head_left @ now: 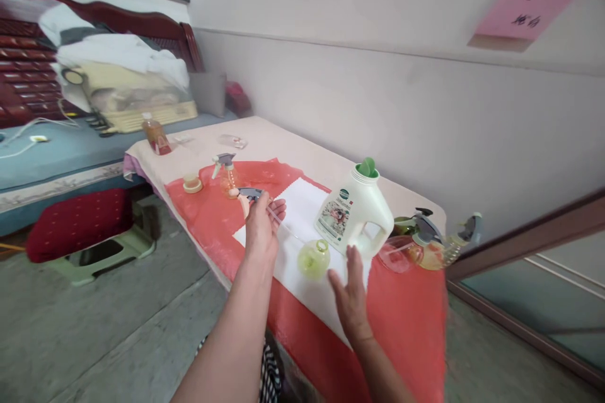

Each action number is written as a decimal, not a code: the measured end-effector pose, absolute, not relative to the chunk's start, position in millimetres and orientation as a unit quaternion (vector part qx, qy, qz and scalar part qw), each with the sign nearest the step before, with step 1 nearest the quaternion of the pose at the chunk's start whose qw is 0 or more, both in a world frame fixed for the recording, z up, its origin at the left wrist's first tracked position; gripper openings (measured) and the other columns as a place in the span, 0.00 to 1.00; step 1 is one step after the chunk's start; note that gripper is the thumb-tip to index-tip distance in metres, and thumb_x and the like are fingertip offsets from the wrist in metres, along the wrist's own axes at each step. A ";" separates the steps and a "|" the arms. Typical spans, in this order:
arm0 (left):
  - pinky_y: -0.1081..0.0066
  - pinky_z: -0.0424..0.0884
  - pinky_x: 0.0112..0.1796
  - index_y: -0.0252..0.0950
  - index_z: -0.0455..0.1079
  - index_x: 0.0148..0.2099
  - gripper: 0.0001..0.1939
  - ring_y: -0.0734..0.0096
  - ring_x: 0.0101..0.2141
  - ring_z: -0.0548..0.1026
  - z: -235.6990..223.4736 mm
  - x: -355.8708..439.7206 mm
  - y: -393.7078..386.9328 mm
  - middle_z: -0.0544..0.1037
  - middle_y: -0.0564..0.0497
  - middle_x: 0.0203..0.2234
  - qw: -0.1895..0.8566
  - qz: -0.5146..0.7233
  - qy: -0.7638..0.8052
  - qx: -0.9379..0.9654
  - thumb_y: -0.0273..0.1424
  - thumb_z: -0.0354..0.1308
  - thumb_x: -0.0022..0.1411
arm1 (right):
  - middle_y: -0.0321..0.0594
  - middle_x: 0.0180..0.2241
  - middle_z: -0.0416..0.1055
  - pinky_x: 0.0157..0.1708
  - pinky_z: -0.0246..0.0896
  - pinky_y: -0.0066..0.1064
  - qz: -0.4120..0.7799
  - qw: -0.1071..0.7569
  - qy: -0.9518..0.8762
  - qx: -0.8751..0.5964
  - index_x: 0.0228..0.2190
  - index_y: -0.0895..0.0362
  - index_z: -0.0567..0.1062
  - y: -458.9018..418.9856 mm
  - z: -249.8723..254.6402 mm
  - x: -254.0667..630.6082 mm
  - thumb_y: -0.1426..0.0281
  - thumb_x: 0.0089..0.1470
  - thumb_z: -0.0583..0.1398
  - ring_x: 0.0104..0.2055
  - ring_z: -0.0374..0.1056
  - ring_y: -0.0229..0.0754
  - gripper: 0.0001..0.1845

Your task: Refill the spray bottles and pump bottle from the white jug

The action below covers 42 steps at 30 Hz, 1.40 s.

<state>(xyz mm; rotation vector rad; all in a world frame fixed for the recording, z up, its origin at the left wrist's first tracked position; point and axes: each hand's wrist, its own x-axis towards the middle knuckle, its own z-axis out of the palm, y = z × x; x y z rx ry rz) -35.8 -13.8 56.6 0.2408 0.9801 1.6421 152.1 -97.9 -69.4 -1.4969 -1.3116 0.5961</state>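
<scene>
My left hand is closed around a spray-trigger head with a grey top, a peach nozzle and a thin clear tube trailing to the right. It hovers over a white cloth on a red cover. My right hand is open, fingers stretched out flat, just below a white detergent jug with a green cap. A small round green bottle, with no head on it, stands on the white cloth between my hands.
On the table's far end stand a small orange spray bottle, a lid-like ring and an amber bottle. Several spray bottles lie at the right end. A bed and a red stool are to the left.
</scene>
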 end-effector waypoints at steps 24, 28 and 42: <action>0.69 0.69 0.36 0.36 0.69 0.39 0.17 0.64 0.35 0.77 47.4 16.9 -37.5 0.78 0.45 0.32 0.487 0.673 0.443 0.337 0.45 0.61 0.57 | 0.49 0.55 0.63 0.57 0.58 0.51 0.233 0.375 -0.656 -0.612 0.60 0.55 0.55 -123.4 -35.3 182.7 0.70 0.42 0.63 0.58 0.60 0.54 0.43; 0.67 0.70 0.41 0.37 0.71 0.41 0.16 0.60 0.43 0.75 55.0 33.9 -56.5 0.77 0.44 0.36 0.517 0.637 0.401 0.407 0.43 0.62 0.58 | 0.48 0.51 0.66 0.53 0.62 0.49 0.248 0.449 -0.604 -0.610 0.54 0.56 0.59 -122.8 -14.8 195.6 0.65 0.41 0.66 0.53 0.64 0.55 0.39; 0.62 0.69 0.47 0.38 0.72 0.43 0.19 0.57 0.48 0.74 51.9 82.6 -73.8 0.76 0.44 0.46 0.649 0.580 0.329 0.366 0.44 0.66 0.54 | 0.38 0.43 0.70 0.44 0.65 0.36 0.400 0.566 -0.528 -0.491 0.47 0.52 0.65 -133.7 6.8 215.1 0.68 0.38 0.68 0.45 0.67 0.46 0.33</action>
